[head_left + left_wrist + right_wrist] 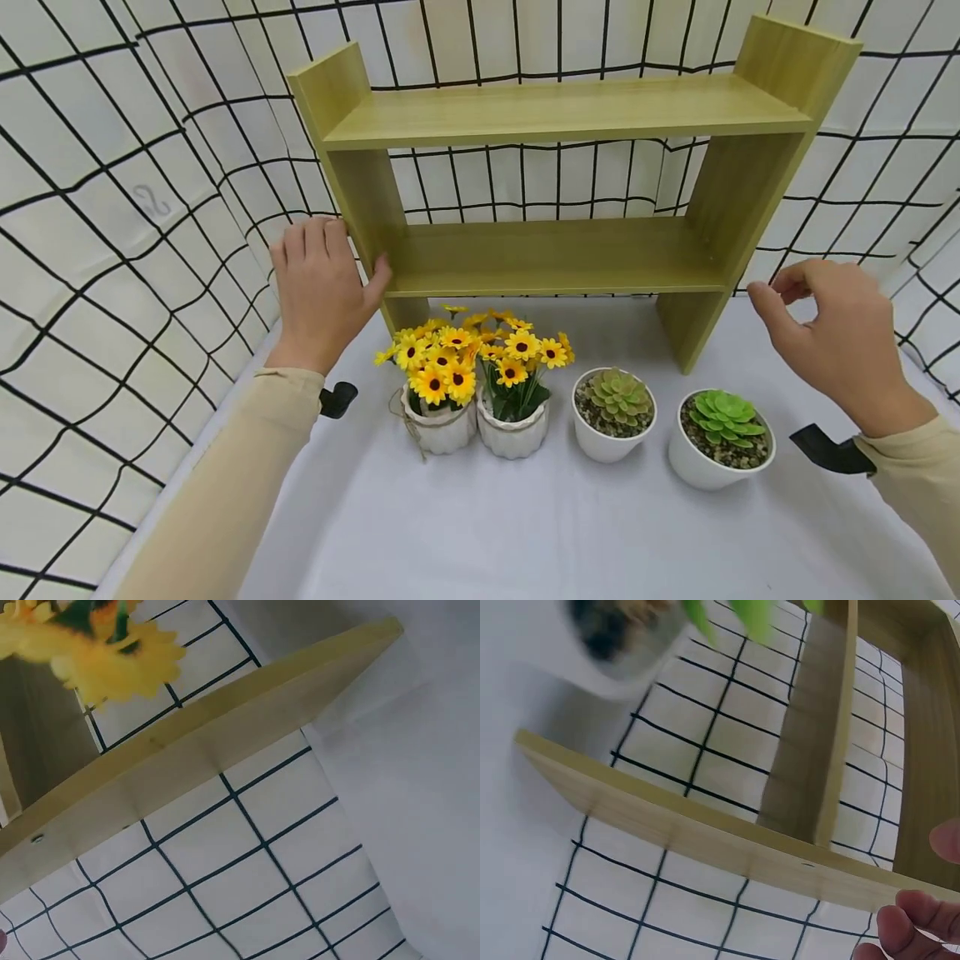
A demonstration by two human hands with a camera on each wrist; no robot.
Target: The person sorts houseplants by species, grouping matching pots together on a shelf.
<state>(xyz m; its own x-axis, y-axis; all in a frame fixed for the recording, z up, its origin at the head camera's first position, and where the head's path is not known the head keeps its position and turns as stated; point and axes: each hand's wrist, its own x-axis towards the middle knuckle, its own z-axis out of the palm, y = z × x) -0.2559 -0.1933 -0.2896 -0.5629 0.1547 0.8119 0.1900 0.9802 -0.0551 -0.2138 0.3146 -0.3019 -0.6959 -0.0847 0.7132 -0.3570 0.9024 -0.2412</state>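
Around the left side panel of a two-tier wooden shelf, the left hand has its grip, thumb bent over the front edge, fingers on the outer side. Across the shelf from that grip, the right hand holds nothing; its fingers bend loosely beside the right side panel, and whether they touch it I cannot tell. The shelf appears to stand between the two hands. Handling it well likely calls for a matching hold on the right, at equal height, with even force so that it does not skew. The feet would best stay clear of the pots.

Just below and right of the left grip are two potted sunflower bunches; farther right, nearer the right hand, two potted succulents. Beneath everything lies a smooth white tablecloth. Beyond both hands, a white wall covering with black grid lines surrounds the workspace.
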